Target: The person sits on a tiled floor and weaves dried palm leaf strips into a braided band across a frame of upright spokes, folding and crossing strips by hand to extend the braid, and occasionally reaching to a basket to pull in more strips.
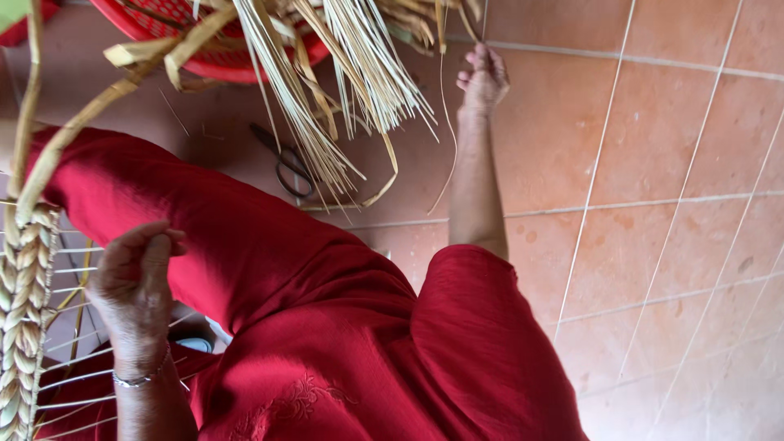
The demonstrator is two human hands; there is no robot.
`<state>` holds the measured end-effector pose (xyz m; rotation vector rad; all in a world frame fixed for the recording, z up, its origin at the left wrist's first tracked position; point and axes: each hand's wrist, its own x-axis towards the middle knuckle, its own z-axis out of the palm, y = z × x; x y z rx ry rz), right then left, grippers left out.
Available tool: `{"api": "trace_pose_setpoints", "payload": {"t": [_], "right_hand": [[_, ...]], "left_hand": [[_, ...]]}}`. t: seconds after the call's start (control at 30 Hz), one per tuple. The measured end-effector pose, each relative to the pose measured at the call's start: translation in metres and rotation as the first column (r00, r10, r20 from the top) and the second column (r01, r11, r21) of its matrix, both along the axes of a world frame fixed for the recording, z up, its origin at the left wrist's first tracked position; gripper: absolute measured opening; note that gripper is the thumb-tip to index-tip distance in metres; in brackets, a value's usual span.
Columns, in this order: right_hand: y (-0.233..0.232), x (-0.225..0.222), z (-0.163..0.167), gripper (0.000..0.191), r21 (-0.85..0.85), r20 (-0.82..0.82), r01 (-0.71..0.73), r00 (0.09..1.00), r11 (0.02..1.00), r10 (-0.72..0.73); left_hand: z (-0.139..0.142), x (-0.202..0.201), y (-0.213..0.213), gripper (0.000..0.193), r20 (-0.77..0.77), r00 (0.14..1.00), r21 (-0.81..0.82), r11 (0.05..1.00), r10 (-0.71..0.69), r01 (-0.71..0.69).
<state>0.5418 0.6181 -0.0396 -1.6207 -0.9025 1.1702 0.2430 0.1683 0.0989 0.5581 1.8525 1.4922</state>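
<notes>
Two hands work apart. On the tiled floor [670,163], a red basket [212,49] at 12 o'clock spills pale reed strips [359,73]; scissors [287,163] lie below. The braided band [23,310] hangs at 9 o'clock. The right hand [483,80] pinches one thin strip [445,122]; better pull it straight, slowly. The left hand [135,286], loosely curled, holds nothing.

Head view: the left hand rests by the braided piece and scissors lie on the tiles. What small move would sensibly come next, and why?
Probably the left hand reaches to the loose straw strips by the red basket for a fresh one: the braided piece ends in a single unbraided strip, and the hand looks empty. The right hand is out of view.
</notes>
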Motion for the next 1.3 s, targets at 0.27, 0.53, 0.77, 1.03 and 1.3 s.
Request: {"api": "trace_pose_setpoints", "payload": {"t": [0.27,0.53,0.77,1.03,1.3], "right_hand": [[-0.041,0.048,-0.035,0.037,-0.431,0.153,-0.284,0.912,0.856,0.38],[-0.017,0.039,-0.031,0.019,-0.17,0.055,-0.182,0.98,0.969,0.193],[0.055,0.043,0.103,0.01,0.175,-0.24,-0.539,0.788,0.824,0.567],[-0.035,-0.158,0.169,0.016,0.443,-0.394,-0.789,0.256,0.426,0.883],[-0.131,-0.278,0.16,0.015,0.387,-0.488,-0.846,0.149,0.366,0.86]], "left_hand": [[0.008,0.009,0.026,0.009,0.025,0.998,-0.013,0.999,-0.05,0.05],[0.006,0.01,0.028,0.01,-0.013,0.999,-0.035,0.999,-0.039,0.039],[0.009,0.005,0.035,0.015,0.056,0.997,0.036,0.998,-0.044,0.042],[0.025,0.043,0.11,0.051,0.359,0.889,0.336,0.928,-0.285,0.162],[0.03,-0.003,0.048,0.031,0.435,0.9,0.172,0.984,-0.033,-0.047]]}}
